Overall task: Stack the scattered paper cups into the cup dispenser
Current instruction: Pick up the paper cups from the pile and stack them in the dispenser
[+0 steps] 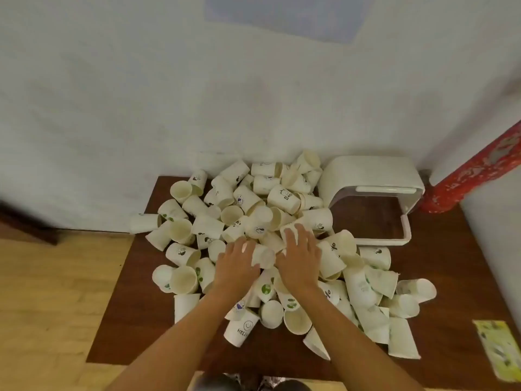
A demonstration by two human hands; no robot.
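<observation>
A big heap of white paper cups (pixel 245 210) lies scattered on a dark wooden table (pixel 439 277), most on their sides, some printed with small logos. The white cup dispenser (pixel 369 179) lies at the back right against the wall, with its open front facing me. Both of my hands reach into the middle of the heap. My left hand (pixel 236 263) and my right hand (pixel 300 258) press from either side on one cup (pixel 263 256) lying between them. The fingers of both hands are spread over neighbouring cups.
A white wall rises right behind the table. A red patterned post (pixel 473 170) stands at the right beside the dispenser. A yellow-green printed sheet (pixel 499 351) lies near the table's right front corner. Light wooden floor (pixel 56 292) shows on the left.
</observation>
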